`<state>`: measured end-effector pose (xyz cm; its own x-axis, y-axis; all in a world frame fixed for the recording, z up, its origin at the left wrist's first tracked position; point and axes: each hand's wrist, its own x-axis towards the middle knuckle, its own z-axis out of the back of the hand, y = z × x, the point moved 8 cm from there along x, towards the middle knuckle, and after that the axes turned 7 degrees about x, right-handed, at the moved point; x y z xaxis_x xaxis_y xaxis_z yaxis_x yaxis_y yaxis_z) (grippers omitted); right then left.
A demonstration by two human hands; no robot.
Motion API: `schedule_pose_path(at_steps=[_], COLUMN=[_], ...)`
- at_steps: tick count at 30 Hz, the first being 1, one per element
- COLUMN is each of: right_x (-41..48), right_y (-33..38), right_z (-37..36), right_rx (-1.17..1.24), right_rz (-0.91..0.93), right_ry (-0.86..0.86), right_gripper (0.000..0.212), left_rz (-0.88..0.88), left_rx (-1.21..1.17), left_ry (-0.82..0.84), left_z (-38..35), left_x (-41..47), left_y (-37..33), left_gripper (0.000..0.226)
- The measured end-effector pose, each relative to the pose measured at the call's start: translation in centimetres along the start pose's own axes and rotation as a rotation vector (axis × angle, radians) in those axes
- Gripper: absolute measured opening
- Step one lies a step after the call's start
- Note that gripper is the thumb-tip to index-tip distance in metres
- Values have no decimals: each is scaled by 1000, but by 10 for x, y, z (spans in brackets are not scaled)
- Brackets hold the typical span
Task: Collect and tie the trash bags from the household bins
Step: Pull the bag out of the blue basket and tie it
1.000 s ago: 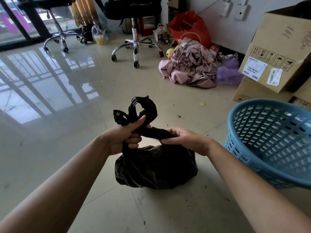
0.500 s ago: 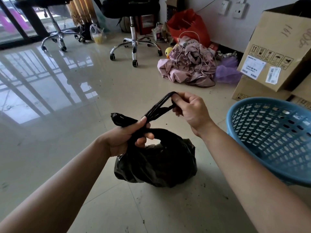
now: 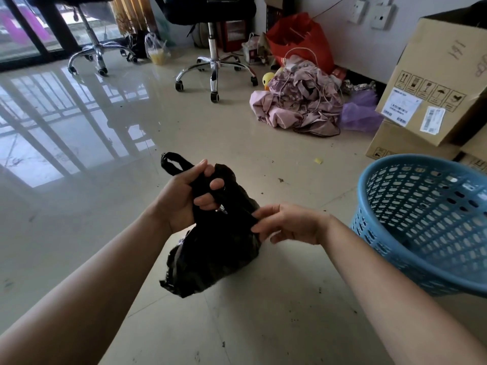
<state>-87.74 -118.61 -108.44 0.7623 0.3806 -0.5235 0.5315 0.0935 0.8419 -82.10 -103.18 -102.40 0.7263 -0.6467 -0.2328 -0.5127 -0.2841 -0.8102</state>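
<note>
A full black trash bag [image 3: 216,254] rests on the tiled floor in front of me. My left hand [image 3: 181,201] is clenched around its gathered neck, and one handle loop [image 3: 172,163] sticks out past my thumb to the upper left. My right hand [image 3: 287,223] pinches the bag's other handle at the right side of the neck, fingers curled on the plastic. The blue perforated plastic bin [image 3: 432,219] lies tilted to my right with no bag in it.
Cardboard boxes [image 3: 432,83] are stacked at the right wall. A heap of pink cloth [image 3: 300,104], a purple bag [image 3: 361,114] and a red bag [image 3: 300,38] lie beyond. Two office chairs [image 3: 213,67] stand at the back. Small crumbs dot the floor.
My right hand has come down from holding a stretched handle up high to the right side of the bag's neck. The left hand keeps its grip, with the loop now past the thumb.
</note>
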Motion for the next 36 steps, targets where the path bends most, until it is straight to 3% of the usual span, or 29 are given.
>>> schedule_pose_path(at_steps=[5, 10, 14, 16, 19, 22, 25, 27, 30, 33, 36], right_x=[-6, 5, 6, 3, 5, 4, 3, 6, 9, 13, 13], right_y=[46, 40, 36, 35, 25, 25, 29, 27, 21, 17, 15], right_z=[25, -3, -17, -25, -15, 7, 11, 10, 0, -8, -18], right_rx=[-63, -38, 510, 349, 70, -128, -142, -95, -27, -105, -116], right_rz=[412, 380, 331, 325, 271, 254, 266, 262, 232, 222, 221], right_ry=[-349, -137, 95, 141, -16, -231, -304, -300, -190, -137, -14], right_gripper=[56, 80, 61, 46, 16, 14, 14, 14, 11, 21, 36], left_rz=[96, 157, 202, 200, 209, 233, 100, -43, -162, -209, -238], left_rx=[138, 245, 312, 343, 510, 860, 1009, 949, 572, 124, -44], left_ry=[0, 13, -32, -73, -164, -296, -484, -642, -781, -711, -626], left_z=[-13, -21, -20, -17, -3, 19, 26, 29, 36, 39, 37], left_x=[-1, -2, -3, -2, -2, -2, 3, 2, 1, 5, 0], left_y=[2, 6, 11, 10, 3, 0, -6, -14, -14, -5, -8], left_gripper=[35, 37, 39, 38, 35, 33, 34, 33, 37, 46, 49])
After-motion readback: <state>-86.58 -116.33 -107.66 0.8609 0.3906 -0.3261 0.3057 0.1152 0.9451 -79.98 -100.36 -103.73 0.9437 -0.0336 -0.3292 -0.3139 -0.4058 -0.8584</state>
